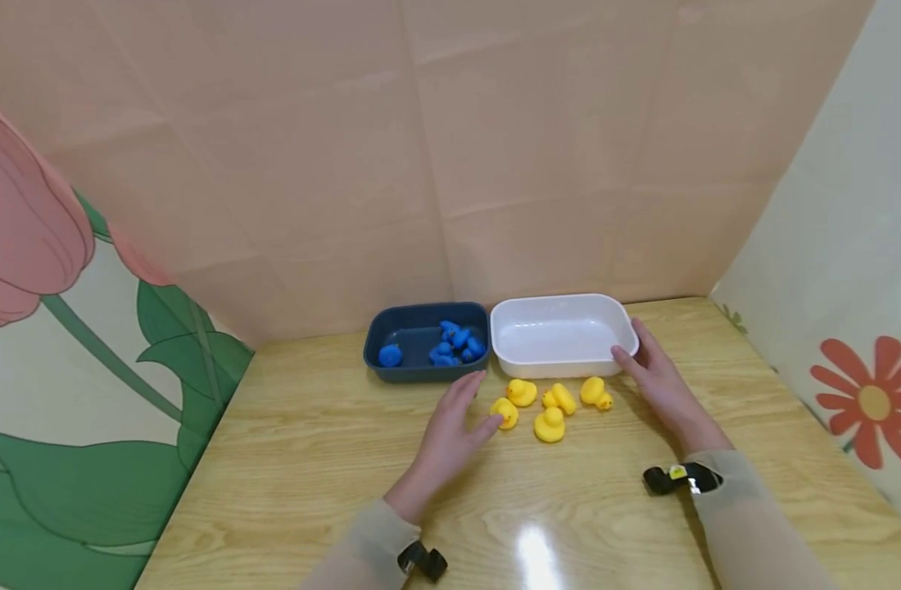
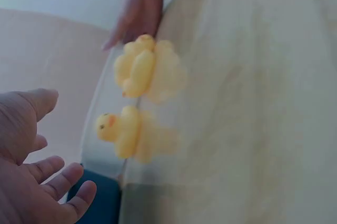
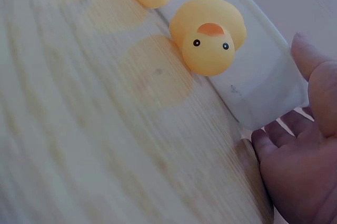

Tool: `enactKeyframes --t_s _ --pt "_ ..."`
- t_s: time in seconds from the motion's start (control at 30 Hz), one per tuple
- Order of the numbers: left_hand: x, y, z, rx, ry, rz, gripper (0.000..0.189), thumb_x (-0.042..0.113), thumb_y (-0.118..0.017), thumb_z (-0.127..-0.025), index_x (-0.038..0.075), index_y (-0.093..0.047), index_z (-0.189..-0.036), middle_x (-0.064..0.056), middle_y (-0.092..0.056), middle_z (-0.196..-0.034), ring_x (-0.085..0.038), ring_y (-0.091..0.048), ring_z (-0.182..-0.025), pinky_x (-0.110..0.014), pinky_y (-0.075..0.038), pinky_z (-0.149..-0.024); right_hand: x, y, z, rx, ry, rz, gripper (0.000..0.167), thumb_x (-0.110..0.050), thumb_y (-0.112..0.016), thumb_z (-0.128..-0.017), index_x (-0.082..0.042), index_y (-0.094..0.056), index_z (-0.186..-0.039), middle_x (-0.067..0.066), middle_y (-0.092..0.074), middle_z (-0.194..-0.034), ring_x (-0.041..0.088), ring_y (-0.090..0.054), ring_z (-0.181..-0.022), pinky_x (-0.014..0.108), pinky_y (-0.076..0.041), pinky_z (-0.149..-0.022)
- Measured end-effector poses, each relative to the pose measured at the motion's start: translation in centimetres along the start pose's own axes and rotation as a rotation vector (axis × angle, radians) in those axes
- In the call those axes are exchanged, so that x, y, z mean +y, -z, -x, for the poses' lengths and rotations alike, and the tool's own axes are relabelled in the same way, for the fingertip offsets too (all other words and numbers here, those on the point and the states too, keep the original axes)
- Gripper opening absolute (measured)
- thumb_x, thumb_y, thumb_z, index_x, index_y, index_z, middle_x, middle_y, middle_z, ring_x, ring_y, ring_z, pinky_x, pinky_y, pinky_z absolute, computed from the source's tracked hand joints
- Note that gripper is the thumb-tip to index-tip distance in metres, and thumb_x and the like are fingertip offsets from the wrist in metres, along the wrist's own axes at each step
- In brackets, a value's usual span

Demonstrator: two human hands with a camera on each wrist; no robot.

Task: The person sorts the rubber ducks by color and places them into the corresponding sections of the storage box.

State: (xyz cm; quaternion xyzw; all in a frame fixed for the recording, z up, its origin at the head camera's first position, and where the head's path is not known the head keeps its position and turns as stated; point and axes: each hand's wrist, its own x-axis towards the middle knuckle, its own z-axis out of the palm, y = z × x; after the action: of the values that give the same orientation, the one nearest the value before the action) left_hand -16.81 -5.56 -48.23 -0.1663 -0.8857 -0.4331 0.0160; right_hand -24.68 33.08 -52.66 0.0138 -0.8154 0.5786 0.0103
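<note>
My right hand [image 1: 660,381] holds the right end of a white plastic box [image 1: 513,367], with the thumb at its rim and the fingers against its end wall. Nothing lies in that box. Just in front of it, several yellow toy ducks sit on the table; one yellow duck [image 3: 208,37] is close to the right hand. My left hand [image 1: 450,430] hovers with loosely spread fingers beside the leftmost duck [image 1: 505,414] and holds nothing. In the left wrist view, a yellow duck [image 2: 124,132] appears beyond its fingertips.
A dark blue box [image 1: 414,375] stands against the white one's left side, with several small blue toys [image 1: 459,338] inside. Behind both rises a pinkish cloth backdrop [image 1: 347,164]. The wooden table [image 1: 310,459] meets flower-patterned walls left and right.
</note>
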Motion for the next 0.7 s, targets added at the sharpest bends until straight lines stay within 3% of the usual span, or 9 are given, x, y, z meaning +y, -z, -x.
enactKeyframes --t_s 0.1,0.43,0.7 --pt "0.0 -0.9 0.0 -0.018 0.014 -0.033 0.072 0.032 -0.079 -0.106 0.020 -0.046 -0.170 -0.006 -0.042 -0.174 -0.032 -0.042 -0.157 -0.056 -0.042 -0.124 0.0 0.1 0.0 0.003 -0.005 0.004 0.097 -0.056 -0.055 -0.113 -0.023 0.009 -0.178 0.014 0.002 -0.183 0.046 -0.008 -0.167 0.066 -0.012 -0.131" --pt "0.0 -2.6 -0.6 -0.028 0.031 -0.061 0.074 0.034 -0.080 -0.105 0.017 -0.047 -0.169 -0.005 -0.042 -0.174 -0.033 -0.042 -0.157 -0.056 -0.042 -0.124 0.3 0.1 -0.2 0.001 0.022 -0.032 0.092 -0.045 -0.056 -0.116 -0.021 0.008 -0.178 0.017 0.000 -0.183 0.048 -0.010 -0.166 0.065 -0.012 -0.131" --pt "-0.4 -3.4 -1.1 -0.049 0.085 -0.080 0.076 0.035 -0.082 -0.103 0.020 -0.048 -0.169 -0.006 -0.045 -0.172 -0.031 -0.042 -0.156 -0.055 -0.041 -0.125 -0.2 0.1 0.1 -0.003 -0.014 0.000 0.099 -0.057 -0.058 -0.112 -0.026 0.009 -0.178 0.012 0.001 -0.184 0.045 -0.008 -0.167 0.066 -0.013 -0.130"
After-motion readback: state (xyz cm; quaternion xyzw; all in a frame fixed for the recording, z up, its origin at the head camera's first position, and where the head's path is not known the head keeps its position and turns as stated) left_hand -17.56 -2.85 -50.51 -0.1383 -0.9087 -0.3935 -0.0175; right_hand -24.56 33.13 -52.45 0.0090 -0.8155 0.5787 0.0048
